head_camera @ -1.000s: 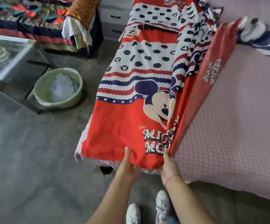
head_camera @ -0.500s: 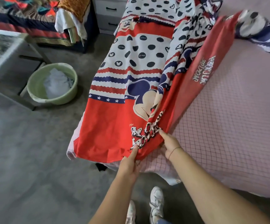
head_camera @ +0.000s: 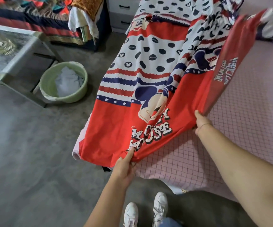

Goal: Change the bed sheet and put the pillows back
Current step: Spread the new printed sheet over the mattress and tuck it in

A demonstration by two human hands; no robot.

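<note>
Both hands pinch red sheet (head_camera: 116,125) hem at bed (head_camera: 247,112) foot: left hand (head_camera: 124,169) anchors, right hand (head_camera: 201,122) spreads fold across mattress.

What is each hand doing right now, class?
Left hand: pinching bottom edge of the red Mickey Mouse bed sheet.
Right hand: gripping that sheet's folded edge.

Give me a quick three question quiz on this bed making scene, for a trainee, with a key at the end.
1. True or false: the left hand and the right hand both hold the red sheet at its near edge.
2. What lies in the green basin on the floor? A) pale cloth B) shoes C) a pillow.
3. Fill in: the pink cover under the red sheet has a ___ pattern.
Key: 1 true; 2 A; 3 checked.
</note>
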